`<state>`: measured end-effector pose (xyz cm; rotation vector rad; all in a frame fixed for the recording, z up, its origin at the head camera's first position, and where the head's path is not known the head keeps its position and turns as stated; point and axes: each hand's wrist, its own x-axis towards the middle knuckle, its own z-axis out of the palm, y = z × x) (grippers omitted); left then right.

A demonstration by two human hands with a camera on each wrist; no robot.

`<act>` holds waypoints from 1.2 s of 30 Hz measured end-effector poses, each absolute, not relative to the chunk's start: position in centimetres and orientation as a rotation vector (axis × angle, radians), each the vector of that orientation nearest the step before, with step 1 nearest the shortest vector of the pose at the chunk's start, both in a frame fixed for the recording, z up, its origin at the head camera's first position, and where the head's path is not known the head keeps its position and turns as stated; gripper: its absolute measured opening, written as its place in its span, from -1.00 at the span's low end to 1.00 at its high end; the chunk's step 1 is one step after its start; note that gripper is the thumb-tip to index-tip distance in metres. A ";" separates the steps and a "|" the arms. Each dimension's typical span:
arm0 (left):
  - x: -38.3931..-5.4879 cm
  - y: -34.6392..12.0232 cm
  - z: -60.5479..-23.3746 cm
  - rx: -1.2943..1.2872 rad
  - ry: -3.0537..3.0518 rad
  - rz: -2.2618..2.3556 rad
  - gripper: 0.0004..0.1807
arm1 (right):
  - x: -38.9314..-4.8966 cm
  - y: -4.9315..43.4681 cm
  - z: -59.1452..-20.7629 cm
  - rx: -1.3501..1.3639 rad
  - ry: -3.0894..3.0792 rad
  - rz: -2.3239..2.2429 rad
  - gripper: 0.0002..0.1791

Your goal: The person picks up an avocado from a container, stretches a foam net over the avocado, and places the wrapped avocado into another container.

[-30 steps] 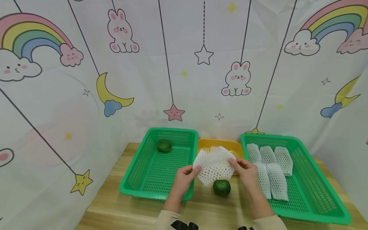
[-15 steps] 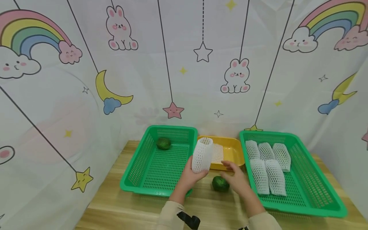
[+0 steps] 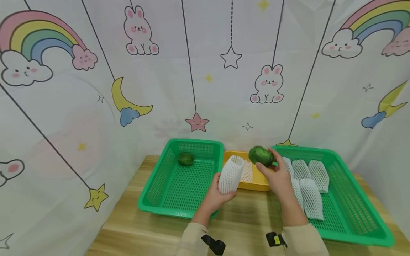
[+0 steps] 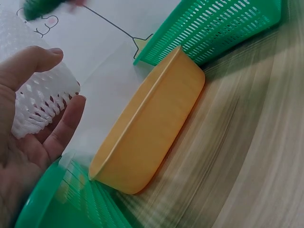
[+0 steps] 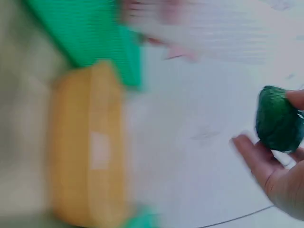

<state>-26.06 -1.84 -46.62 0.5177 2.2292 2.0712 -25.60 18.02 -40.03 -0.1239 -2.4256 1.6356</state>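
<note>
My left hand (image 3: 214,197) holds a white foam net sleeve (image 3: 231,176) upright, its round mouth spread at the top. In the left wrist view, the thumb and fingers curl round the sleeve (image 4: 40,88). To the right of it, my right hand (image 3: 281,179) grips a dark green, rough-skinned avocado (image 3: 260,155) in the air above the yellow tray. The right wrist view has that avocado (image 5: 278,118) between thumb and fingers at the right edge. The sleeve and this avocado are apart. A second avocado (image 3: 185,159) lies at the back of the left green basket (image 3: 148,199).
Between the baskets stands a yellow tray (image 3: 253,186) with a flat white foam net (image 3: 246,171) inside. The right green basket (image 3: 368,217) contains several white foam net sleeves (image 3: 312,199); their contents are hidden. The wooden table (image 3: 246,217) meets a printed curtain (image 3: 224,99) behind.
Both hands first stretched the sleeve; the left hand then held it alone, upright. The right hand took the avocado from the table and raised it beside the sleeve.
</note>
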 end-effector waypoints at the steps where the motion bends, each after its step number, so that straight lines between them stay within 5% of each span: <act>1: -26.3 -1.9 -46.9 0.512 2.226 2.078 -0.30 | -25.8 17.9 -38.7 -0.045 -2.402 1.656 -0.18; 12: -27.7 -1.8 -49.1 0.504 2.194 2.066 -0.36 | -26.0 17.1 -36.3 0.381 -2.516 1.416 -0.43; 25: -27.7 -2.0 -49.2 0.562 2.158 2.088 -0.41 | -26.5 16.5 -37.4 0.506 -2.602 1.285 -0.42; 36: -27.3 -2.1 -48.4 0.531 2.143 2.097 -0.28 | -26.3 14.9 -39.0 0.360 -2.597 1.309 -0.48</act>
